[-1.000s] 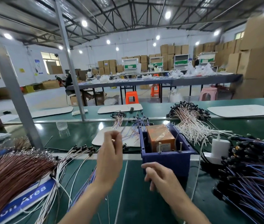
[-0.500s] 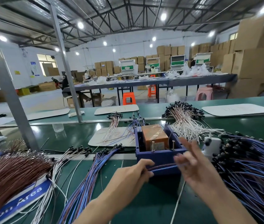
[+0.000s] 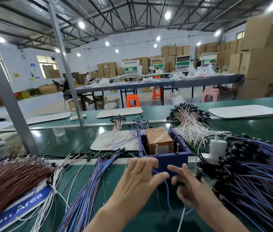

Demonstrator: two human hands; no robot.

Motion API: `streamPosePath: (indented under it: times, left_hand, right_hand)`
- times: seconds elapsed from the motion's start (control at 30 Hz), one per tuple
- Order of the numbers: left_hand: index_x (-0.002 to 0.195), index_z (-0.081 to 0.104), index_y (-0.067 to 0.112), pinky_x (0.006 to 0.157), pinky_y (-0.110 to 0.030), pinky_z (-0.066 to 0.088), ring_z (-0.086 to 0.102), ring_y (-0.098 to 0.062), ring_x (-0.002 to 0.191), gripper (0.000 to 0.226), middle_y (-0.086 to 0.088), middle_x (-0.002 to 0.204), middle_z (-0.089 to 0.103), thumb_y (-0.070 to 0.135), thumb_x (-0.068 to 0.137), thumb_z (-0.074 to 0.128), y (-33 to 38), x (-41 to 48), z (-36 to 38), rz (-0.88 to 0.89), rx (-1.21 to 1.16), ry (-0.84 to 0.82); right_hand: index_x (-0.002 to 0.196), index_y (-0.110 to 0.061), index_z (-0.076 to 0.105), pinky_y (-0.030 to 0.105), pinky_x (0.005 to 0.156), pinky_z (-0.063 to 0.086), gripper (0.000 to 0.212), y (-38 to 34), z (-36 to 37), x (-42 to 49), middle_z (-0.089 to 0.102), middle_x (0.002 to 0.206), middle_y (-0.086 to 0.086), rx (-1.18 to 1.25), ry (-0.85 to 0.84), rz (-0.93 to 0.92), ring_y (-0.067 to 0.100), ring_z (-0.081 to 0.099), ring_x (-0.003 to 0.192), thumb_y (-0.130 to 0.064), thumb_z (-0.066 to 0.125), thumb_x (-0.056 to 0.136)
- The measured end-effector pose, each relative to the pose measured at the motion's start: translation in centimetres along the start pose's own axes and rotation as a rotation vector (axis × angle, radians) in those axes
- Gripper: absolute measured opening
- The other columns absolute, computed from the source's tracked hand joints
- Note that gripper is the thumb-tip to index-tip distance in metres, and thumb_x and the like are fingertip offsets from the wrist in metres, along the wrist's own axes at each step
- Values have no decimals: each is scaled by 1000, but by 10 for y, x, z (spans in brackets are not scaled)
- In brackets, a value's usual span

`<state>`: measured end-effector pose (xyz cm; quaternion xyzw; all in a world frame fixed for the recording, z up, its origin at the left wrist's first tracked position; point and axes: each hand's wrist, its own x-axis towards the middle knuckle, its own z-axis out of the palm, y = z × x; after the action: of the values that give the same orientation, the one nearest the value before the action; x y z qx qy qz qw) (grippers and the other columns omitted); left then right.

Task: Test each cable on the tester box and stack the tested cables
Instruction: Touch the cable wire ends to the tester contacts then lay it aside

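Left hand (image 3: pixel 139 181) and right hand (image 3: pixel 193 188) meet on one blue cable (image 3: pixel 167 191), low centre!
Right hand curls round its black plug end; left hand lies over the wire, and I cannot tell whether it grips. Cable stack (image 3: pixel 84 191) fans lower left on the counter (image 3: pixel 114 174), cable heap (image 3: pixel 257 186) sprawls right, tester box (image 3: pixel 170 160) sits just beyond the hands.

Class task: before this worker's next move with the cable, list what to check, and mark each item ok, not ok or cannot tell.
1. Right hand grips the blue cable by its black connector: ok.
2. Left hand holds the cable's other end: cannot tell, the fingers hide it.
3. Both pins on the tester box are bare: ok.
4. Cable end touches a pin: not ok, not yet.
5. Stack of blue cables lies close on the left: ok.
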<state>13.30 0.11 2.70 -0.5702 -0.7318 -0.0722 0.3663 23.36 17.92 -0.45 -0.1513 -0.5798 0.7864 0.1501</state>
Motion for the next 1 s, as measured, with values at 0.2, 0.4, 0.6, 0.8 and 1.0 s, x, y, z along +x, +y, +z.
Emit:
streamPosePath:
  times: [0.2, 0.4, 0.6, 0.8, 1.0]
  left_hand:
    - [110, 56, 29, 95, -24, 38, 44, -13, 105, 17, 7, 105, 46, 35, 95, 61, 30, 17, 11, 73, -101, 109]
    - [94, 68, 18, 112, -29, 40, 63, -16, 99, 8, 2, 93, 63, 12, 97, 64, 47, -4, 54, 109, -178, 193]
    - [116, 68, 24, 117, -32, 36, 48, -9, 137, 19, 6, 123, 65, 18, 101, 58, 48, -15, 69, 65, -266, 167]
    - [127, 58, 23, 116, -32, 37, 36, -4, 145, 29, 8, 139, 58, 19, 107, 38, 41, -16, 64, 46, -398, 108]
    - [115, 61, 19, 106, -22, 45, 50, -8, 135, 27, 5, 138, 57, 18, 106, 36, 44, -17, 60, -85, -598, 204]
  right_hand:
    - [106, -4, 78, 34, 72, 59, 51, 6, 5, 2, 75, 99, 16, 201, -228, 120, 22, 73, 87, -48, 54, 95]
    - [122, 12, 65, 28, 66, 59, 48, 19, -4, 2, 67, 94, 17, 448, -308, 252, 21, 69, 79, -24, 67, 89]
    - [116, 3, 73, 31, 77, 61, 37, 25, -9, 8, 67, 125, 23, 429, -218, 157, 30, 70, 111, -24, 61, 93]
    - [115, -3, 75, 34, 83, 61, 35, 27, -7, 11, 68, 128, 21, 400, -155, 130, 31, 67, 118, -25, 58, 94]
    - [106, -7, 79, 33, 73, 63, 32, 31, -8, 16, 74, 111, 19, 337, -60, 107, 27, 74, 95, -25, 64, 84]
